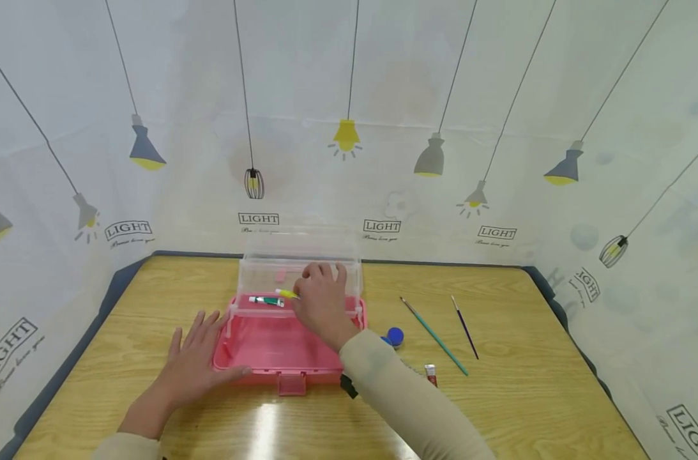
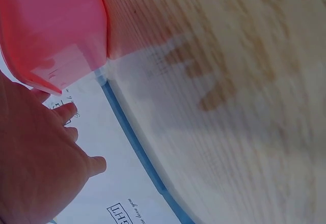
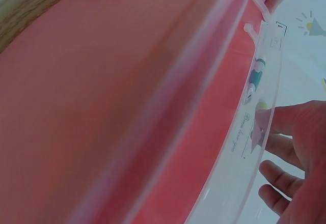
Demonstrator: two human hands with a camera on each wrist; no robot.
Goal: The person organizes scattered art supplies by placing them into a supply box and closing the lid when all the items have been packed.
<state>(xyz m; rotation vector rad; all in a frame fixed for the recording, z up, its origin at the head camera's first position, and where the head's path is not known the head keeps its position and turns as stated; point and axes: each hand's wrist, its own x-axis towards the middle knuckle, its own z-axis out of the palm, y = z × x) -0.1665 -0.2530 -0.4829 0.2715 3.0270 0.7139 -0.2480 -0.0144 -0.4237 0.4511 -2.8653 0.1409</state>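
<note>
A pink plastic box (image 1: 268, 338) stands with its clear lid (image 1: 257, 271) raised at the back. My left hand (image 1: 196, 361) rests at the box's left front corner with fingers spread, the thumb along the front rim; the left wrist view shows this hand (image 2: 43, 147) beside the pink wall. Above the upper tray at the back, my right hand (image 1: 322, 303) pinches a small yellow paint tube (image 1: 287, 294), its far end hidden by the fingers. Just left of it a green and white paint tube (image 1: 266, 301) lies in the tray, also seen in the right wrist view.
Right of the box are blue round lids or pots (image 1: 395, 336), a red paint tube (image 1: 432, 375) partly behind the right sleeve, a teal paintbrush (image 1: 435, 337) and a purple paintbrush (image 1: 465, 328). A cloth printed with lamps (image 1: 303, 191) encloses the wooden table (image 1: 532, 383).
</note>
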